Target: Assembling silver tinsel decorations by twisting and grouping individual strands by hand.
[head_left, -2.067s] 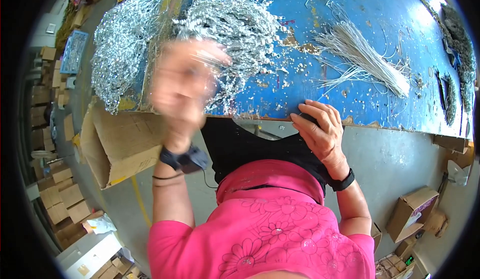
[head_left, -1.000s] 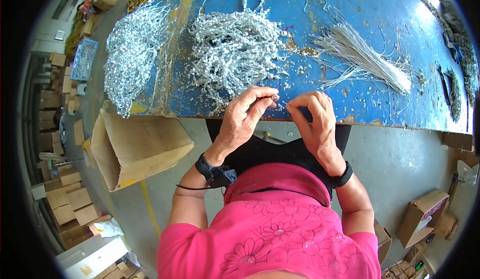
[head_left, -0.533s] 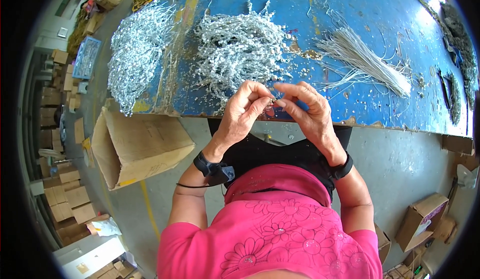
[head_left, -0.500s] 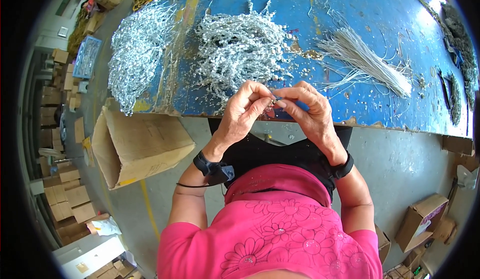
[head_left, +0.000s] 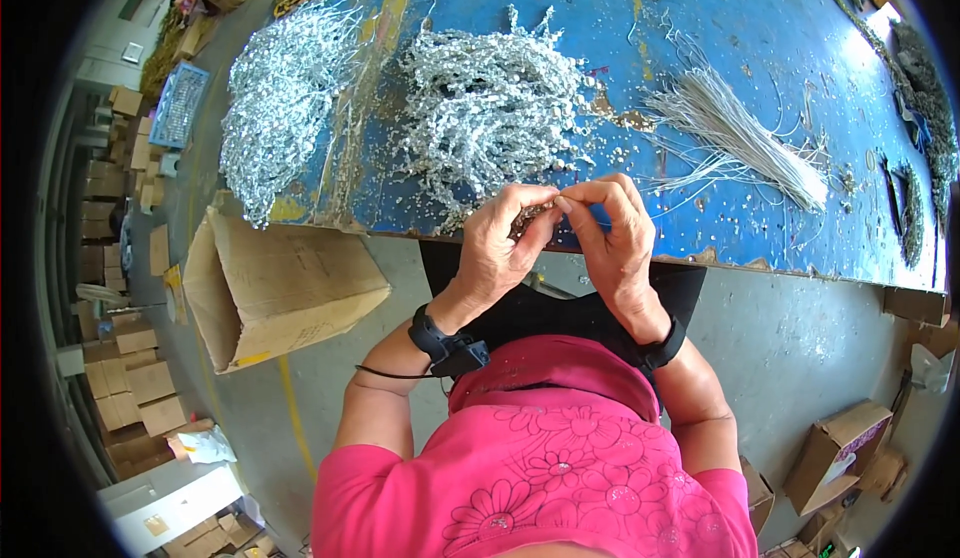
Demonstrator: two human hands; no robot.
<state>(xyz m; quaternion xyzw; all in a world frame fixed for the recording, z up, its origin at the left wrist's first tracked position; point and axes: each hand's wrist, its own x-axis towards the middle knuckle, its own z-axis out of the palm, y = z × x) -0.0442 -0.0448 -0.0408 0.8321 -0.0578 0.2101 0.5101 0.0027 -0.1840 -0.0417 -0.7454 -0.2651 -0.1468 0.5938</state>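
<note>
My left hand (head_left: 497,248) is closed in a pinch just over the front edge of the blue table (head_left: 590,8). Fingertip to fingertip with it, my right hand (head_left: 618,243) pinches too. A small speckled bit shows at the left fingers, but what the hands hold is mostly hidden and too small to name. Right behind them lies a heap of silver glittery strands (head_left: 490,108). To its left is a second silver pile (head_left: 275,108), hanging partly over the table edge. A bundle of thin pale wires (head_left: 750,143) lies at the right.
Silver flakes are scattered over the tabletop. An open cardboard box (head_left: 290,283) stands below the table at the left. Pliers-like tools (head_left: 892,193) and dark tinsel (head_left: 922,88) lie at the far right. More cartons (head_left: 150,393) are stacked along the left side.
My fingertips have come closer together, and the right fingers have bent more upright over the pinch. The whole view has shifted slightly; the piles on the table look unchanged.
</note>
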